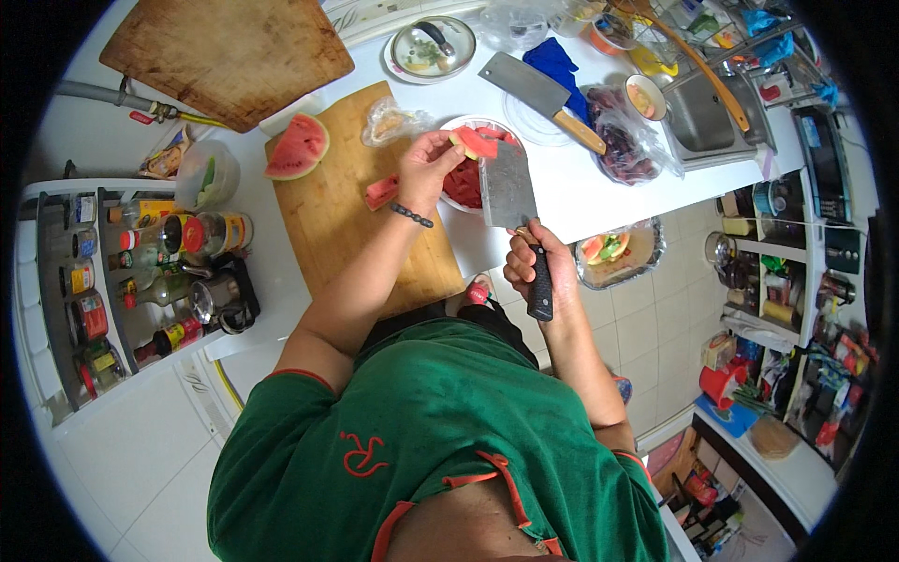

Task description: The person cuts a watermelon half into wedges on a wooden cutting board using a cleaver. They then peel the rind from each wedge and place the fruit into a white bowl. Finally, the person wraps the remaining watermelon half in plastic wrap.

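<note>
My left hand (428,169) pinches a piece of watermelon (475,143) over a white bowl (518,140) that holds red watermelon chunks. In my right hand (546,260) is the black handle of a cleaver (508,187). Its broad blade reaches up over the bowl's right side, close to the held piece, and hides part of the bowl. Beneath my left forearm lies a wooden cutting board (348,244). A large watermelon wedge (300,148) rests at the board's upper left, and a smaller watermelon piece (381,192) lies beside my left wrist. A crumpled clear plastic bag (393,123) sits near the board's top.
A second cleaver (538,94) with a wooden handle lies on the counter behind the bowl, near a blue cloth (559,70). Bagged dark fruit (632,140) and a sink (707,117) are to the right. Below the counter stands a lined bin (620,267) with rinds.
</note>
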A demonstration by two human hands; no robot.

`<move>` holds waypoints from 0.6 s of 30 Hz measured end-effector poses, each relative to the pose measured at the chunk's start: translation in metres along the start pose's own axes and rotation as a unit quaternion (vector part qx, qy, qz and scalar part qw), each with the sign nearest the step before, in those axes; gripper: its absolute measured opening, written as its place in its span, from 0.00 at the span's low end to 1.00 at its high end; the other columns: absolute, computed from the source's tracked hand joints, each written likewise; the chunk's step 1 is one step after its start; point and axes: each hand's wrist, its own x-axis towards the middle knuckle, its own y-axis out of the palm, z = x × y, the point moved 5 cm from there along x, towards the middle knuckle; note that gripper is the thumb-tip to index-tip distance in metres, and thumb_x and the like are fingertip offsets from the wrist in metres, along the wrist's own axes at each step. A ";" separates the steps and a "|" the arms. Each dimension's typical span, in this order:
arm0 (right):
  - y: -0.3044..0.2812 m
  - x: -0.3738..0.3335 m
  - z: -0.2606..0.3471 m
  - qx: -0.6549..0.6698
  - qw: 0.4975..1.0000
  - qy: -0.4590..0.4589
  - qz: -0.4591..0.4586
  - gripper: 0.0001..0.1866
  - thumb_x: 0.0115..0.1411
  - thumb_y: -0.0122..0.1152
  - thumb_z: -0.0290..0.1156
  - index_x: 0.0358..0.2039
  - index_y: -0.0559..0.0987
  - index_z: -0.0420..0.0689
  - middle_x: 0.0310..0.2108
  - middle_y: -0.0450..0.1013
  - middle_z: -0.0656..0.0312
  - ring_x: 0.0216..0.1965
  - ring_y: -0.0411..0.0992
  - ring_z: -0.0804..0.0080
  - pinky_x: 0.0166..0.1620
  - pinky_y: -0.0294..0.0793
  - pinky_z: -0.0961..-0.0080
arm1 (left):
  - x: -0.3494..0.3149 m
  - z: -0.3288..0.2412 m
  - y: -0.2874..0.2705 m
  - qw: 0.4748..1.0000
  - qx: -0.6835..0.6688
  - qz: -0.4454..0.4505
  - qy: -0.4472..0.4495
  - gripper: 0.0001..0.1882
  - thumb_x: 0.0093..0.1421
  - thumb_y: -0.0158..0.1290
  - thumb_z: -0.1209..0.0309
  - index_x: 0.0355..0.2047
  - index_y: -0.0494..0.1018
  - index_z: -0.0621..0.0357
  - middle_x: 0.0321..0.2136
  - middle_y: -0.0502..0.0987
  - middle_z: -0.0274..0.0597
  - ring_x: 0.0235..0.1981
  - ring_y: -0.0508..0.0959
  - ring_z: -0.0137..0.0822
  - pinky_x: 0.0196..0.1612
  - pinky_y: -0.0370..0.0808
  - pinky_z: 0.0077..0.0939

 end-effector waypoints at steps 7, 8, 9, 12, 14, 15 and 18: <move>-0.003 -0.002 0.011 -0.308 0.943 -0.095 -0.085 0.16 0.67 0.43 0.39 0.27 0.68 0.41 0.12 0.63 0.65 0.08 0.58 0.77 0.14 0.59 0.80 | -0.001 -0.003 0.010 0.979 0.164 0.067 0.105 0.12 0.55 0.56 0.81 0.40 0.71 0.65 0.34 0.77 0.40 0.36 0.78 0.28 0.40 0.76 0.22; -0.001 -0.005 0.013 -0.363 0.919 -0.108 -0.110 0.15 0.67 0.43 0.38 0.28 0.69 0.40 0.12 0.64 0.64 0.08 0.58 0.77 0.13 0.60 0.80 | 0.000 -0.006 0.012 0.966 0.212 0.082 0.122 0.12 0.54 0.57 0.81 0.39 0.71 0.65 0.33 0.77 0.41 0.36 0.78 0.29 0.40 0.76 0.22; -0.001 -0.008 0.015 -0.417 0.891 -0.120 -0.135 0.15 0.66 0.44 0.38 0.28 0.69 0.40 0.12 0.65 0.64 0.08 0.59 0.77 0.13 0.61 0.80 | -0.001 -0.008 0.015 0.951 0.260 0.097 0.138 0.12 0.54 0.57 0.81 0.39 0.71 0.65 0.32 0.77 0.41 0.36 0.78 0.29 0.39 0.76 0.22; -0.012 -0.010 0.020 -0.544 0.804 -0.174 -0.163 0.13 0.65 0.49 0.36 0.31 0.70 0.38 0.12 0.63 0.65 0.08 0.60 0.78 0.13 0.60 0.80 | 0.002 -0.013 0.015 0.942 0.292 0.084 0.144 0.13 0.52 0.58 0.81 0.38 0.71 0.65 0.31 0.77 0.42 0.35 0.79 0.31 0.38 0.76 0.22; -0.014 -0.014 0.025 -0.590 0.765 -0.188 -0.175 0.11 0.65 0.50 0.35 0.32 0.70 0.39 0.12 0.63 0.67 0.08 0.59 0.79 0.12 0.59 0.80 | 0.004 -0.014 0.007 0.942 0.311 0.069 0.103 0.12 0.54 0.56 0.83 0.39 0.72 0.64 0.34 0.77 0.39 0.38 0.78 0.28 0.43 0.76 0.20; -0.013 -0.017 0.027 -0.591 0.764 -0.183 -0.181 0.11 0.64 0.51 0.34 0.31 0.70 0.39 0.12 0.63 0.66 0.09 0.60 0.79 0.13 0.60 0.79 | 0.005 -0.016 0.001 0.950 0.289 0.060 0.101 0.11 0.54 0.56 0.83 0.39 0.72 0.64 0.34 0.77 0.38 0.38 0.78 0.27 0.43 0.76 0.20; -0.011 -0.026 0.034 -0.588 0.766 -0.174 -0.192 0.11 0.64 0.52 0.34 0.30 0.70 0.39 0.12 0.64 0.65 0.10 0.62 0.79 0.15 0.60 0.78 | 0.006 -0.023 -0.012 0.976 0.202 0.030 0.073 0.10 0.54 0.58 0.81 0.37 0.72 0.64 0.34 0.77 0.37 0.35 0.76 0.24 0.40 0.74 0.17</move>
